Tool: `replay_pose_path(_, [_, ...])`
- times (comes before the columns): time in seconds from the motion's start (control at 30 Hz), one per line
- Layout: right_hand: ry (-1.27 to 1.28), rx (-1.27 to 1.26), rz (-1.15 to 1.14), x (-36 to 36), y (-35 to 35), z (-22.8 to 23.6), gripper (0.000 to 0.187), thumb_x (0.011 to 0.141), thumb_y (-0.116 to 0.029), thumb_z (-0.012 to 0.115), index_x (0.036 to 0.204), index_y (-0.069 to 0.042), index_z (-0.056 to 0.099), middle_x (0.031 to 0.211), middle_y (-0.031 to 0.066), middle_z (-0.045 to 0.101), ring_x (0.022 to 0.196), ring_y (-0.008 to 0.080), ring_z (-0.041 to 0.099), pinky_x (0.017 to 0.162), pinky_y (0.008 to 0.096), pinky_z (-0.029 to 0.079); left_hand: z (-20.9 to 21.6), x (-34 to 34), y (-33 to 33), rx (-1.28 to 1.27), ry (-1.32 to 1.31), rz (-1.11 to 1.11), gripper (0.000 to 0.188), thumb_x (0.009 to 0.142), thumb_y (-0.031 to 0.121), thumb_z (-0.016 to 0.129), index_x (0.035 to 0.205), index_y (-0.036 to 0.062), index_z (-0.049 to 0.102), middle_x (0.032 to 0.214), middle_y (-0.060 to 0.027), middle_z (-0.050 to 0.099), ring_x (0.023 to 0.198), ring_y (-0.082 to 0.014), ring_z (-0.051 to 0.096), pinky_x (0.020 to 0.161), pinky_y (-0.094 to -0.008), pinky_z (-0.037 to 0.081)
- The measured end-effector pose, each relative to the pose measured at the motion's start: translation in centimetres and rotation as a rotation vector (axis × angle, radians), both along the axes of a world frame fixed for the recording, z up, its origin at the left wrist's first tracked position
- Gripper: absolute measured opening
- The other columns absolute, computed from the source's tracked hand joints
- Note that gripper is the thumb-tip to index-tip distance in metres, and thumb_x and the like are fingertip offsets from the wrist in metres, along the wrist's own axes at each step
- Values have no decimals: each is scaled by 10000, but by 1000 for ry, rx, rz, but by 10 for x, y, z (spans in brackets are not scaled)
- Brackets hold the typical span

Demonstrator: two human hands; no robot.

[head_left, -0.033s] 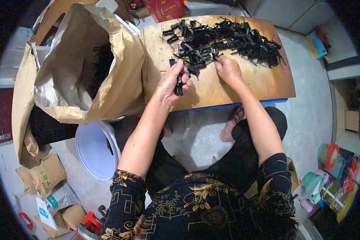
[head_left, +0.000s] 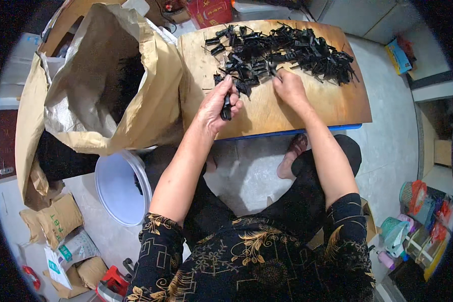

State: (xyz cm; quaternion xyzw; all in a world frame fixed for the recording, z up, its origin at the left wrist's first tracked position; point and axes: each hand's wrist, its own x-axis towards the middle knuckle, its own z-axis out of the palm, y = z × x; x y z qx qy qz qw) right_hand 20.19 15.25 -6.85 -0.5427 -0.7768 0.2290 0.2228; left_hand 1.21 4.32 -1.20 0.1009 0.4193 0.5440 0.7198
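Observation:
Many small black plastic parts with thin stems [head_left: 307, 48] lie heaped across the far half of a wooden board [head_left: 337, 105]. My left hand [head_left: 219, 104] is closed around a black plastic part [head_left: 226, 108], whose end sticks out below the fingers, above the board's near left area. Just right of it, my right hand [head_left: 289, 86] is closed at the near edge of the heap. A dark piece [head_left: 273, 70] shows at its fingertips, touching or close to the other parts; its exact shape is blurred.
A large open paper sack [head_left: 158, 100] with dark contents stands left of the board. Below it is a white bucket [head_left: 117, 189]. Filled bags [head_left: 60, 216] lie on the floor at lower left. A red box [head_left: 209, 12] stands beyond the board, and a shelf of goods [head_left: 418, 226] at right.
Almost nothing differs. My hands keep their places and hold, with only a very slight shift of the right hand.

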Motion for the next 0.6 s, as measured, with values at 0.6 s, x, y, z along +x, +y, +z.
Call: replay_pose_path(0.6, [108,-16,-105,9,8,8,336,783,-278,586,1053,-80,562,857,158,626,808,291,600,722,379,464,2,16,-12,124,269,-192,221,837,129,585,1027,27,540,581,-9,484,464,-109,494,384,-223,393])
